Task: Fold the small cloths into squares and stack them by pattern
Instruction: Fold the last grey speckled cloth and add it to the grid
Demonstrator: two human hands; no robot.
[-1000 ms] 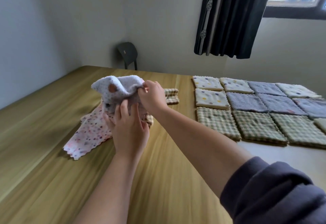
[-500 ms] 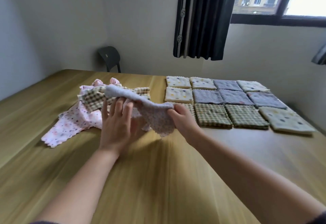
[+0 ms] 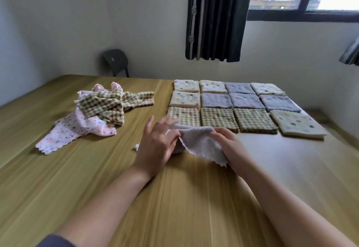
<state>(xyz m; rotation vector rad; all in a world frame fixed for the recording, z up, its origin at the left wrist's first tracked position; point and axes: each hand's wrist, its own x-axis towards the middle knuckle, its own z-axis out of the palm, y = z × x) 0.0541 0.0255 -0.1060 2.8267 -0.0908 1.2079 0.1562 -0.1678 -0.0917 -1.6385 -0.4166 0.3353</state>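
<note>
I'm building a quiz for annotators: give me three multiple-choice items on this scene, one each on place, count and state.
1. The unfolded pile lies where from the folded squares? A left; B right; C on top.
2. How many checked squares are folded? A one; B three; C six.
3. The pale cloth is: A folded on a stack; B loose in hand; C lying flat, untouched.
Key: 1A, the pile sits left of the grid; 2B, three lie side by side in the front row; 3B, the right hand grips it, the left hand touches it.
</note>
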